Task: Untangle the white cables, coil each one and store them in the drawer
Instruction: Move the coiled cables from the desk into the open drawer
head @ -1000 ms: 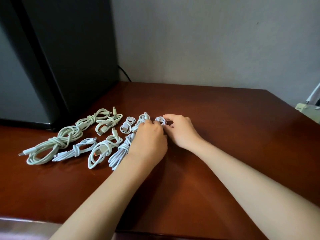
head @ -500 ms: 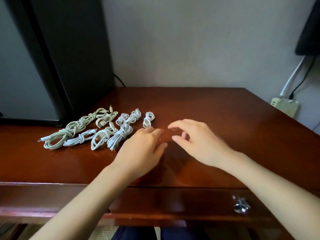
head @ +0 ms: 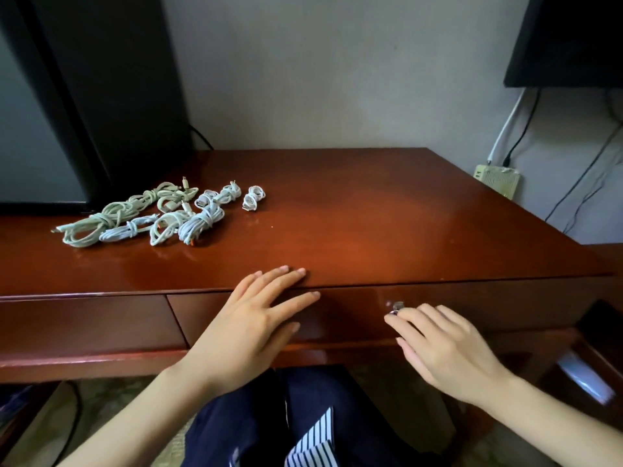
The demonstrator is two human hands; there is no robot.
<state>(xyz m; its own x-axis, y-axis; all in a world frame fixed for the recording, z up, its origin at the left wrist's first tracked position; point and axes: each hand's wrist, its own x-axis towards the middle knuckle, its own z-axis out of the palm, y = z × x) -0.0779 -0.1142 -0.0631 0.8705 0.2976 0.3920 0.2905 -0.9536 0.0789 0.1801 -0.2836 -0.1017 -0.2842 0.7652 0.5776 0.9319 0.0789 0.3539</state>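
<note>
Several coiled white cables (head: pixel 161 214) lie in a cluster on the left part of the brown wooden desk top (head: pixel 371 224); the smallest coil (head: pixel 253 198) lies at the right end of the cluster. The drawer (head: pixel 337 318) under the desk's front edge is closed. My left hand (head: pixel 256 315) lies flat with straight fingers, fingertips on the desk's front edge, palm over the drawer front. My right hand (head: pixel 438 345) reaches to the small metal drawer knob (head: pixel 397 306); its fingertips touch the knob, fingers loosely bent. Neither hand holds a cable.
A big black appliance (head: pixel 84 96) stands at the back left of the desk. A second drawer front (head: pixel 84 328) sits to the left. A dark screen (head: pixel 569 38) hangs at the upper right with wires and a power strip (head: pixel 495 180) below. My lap is under the desk.
Both hands left the cables and came back to the desk's front edge. The left hand now rests flat there and the right hand has reached the drawer knob. The view tilted down.
</note>
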